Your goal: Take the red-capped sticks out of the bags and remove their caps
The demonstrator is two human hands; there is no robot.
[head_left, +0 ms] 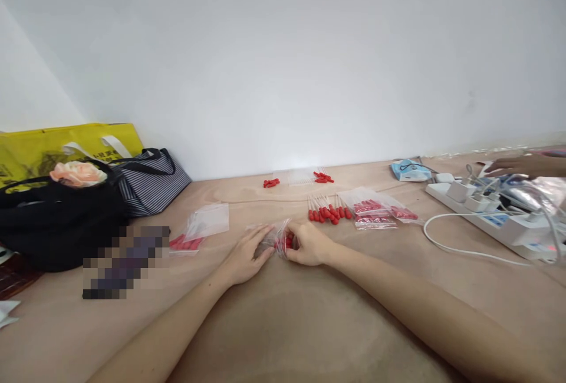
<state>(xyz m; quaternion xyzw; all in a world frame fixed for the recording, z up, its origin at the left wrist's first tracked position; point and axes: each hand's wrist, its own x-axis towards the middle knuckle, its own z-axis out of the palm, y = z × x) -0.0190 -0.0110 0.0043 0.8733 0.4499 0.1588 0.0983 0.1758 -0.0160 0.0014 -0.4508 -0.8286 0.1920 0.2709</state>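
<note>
My left hand [247,253] lies on a small clear plastic bag [270,240] on the table, fingers pressed flat on its left part. My right hand [309,243] is closed in a pinch at the bag's right end, where red-tipped droppers [285,243] show inside it. Just beyond my hands lies a loose row of red-bulbed droppers [328,212]. Filled clear bags [375,211] lie to their right. Another filled bag [198,227] lies to the left.
Black and striped bags [145,185] and a yellow bag [53,147] stand at the left. A white power strip [495,218] with plugs and cables is at the right, with another person's hand [526,165] beyond it. More droppers [322,177] lie by the wall.
</note>
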